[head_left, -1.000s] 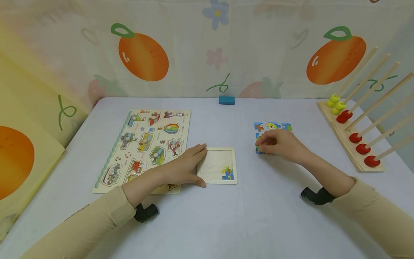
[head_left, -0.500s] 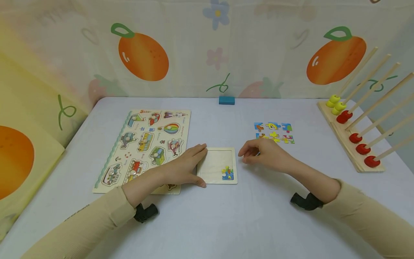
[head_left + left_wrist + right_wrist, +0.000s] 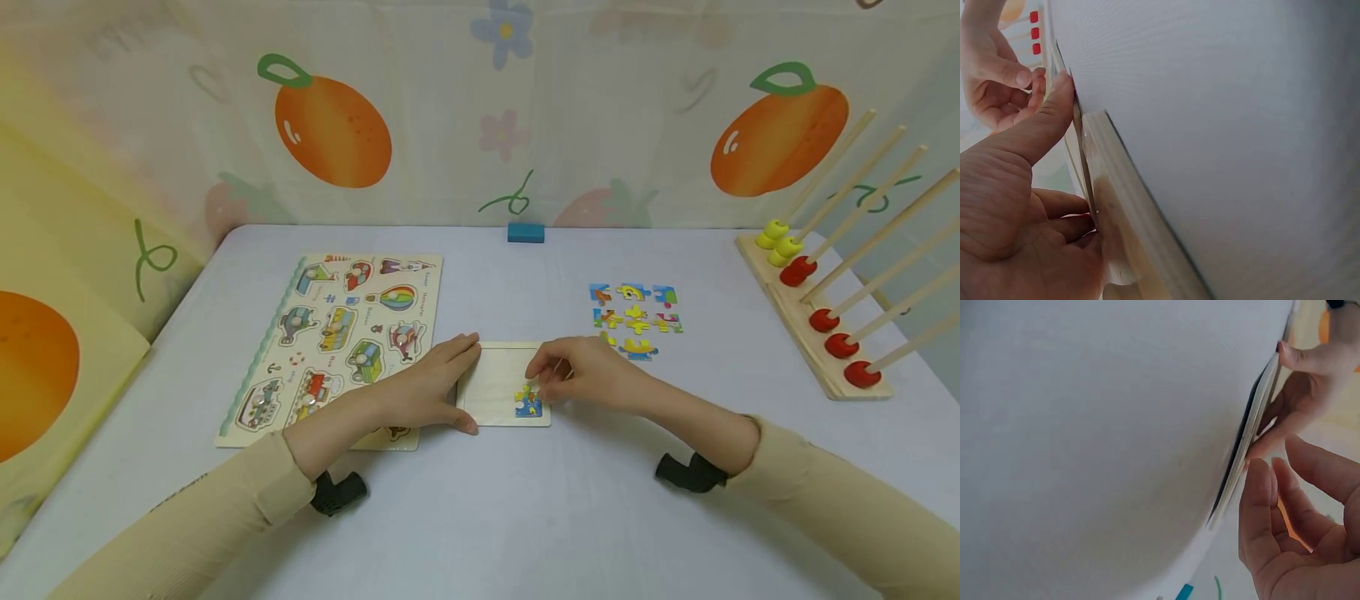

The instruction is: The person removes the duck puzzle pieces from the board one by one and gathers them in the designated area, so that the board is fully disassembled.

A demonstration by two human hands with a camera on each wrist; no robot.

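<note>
A small square wooden puzzle tray (image 3: 487,421) lies in the middle of the table, with a blue and yellow jigsaw piece (image 3: 528,406) in its near right corner. My left hand (image 3: 427,383) rests along the tray's left side, fingers straight and thumb at the near corner. Over the tray's right edge is my right hand (image 3: 592,372), fingers loosely bent right beside that piece. In the right wrist view its thumb and fingers stand apart, nothing visible between them. Several loose jigsaw pieces (image 3: 636,313) lie in rows beyond the right hand, which covers part of the nearest row.
Left of the tray is a large peg puzzle board (image 3: 341,333) with vehicle pictures, partly under the left arm. A bead stacker (image 3: 817,325) with tall wooden rods stands at the right edge. A blue block (image 3: 526,232) sits at the table's back edge.
My right hand has moved left and nearer, from over the loose pieces to the tray's right edge, uncovering most of those pieces. The left hand and the tray have stayed in place.
</note>
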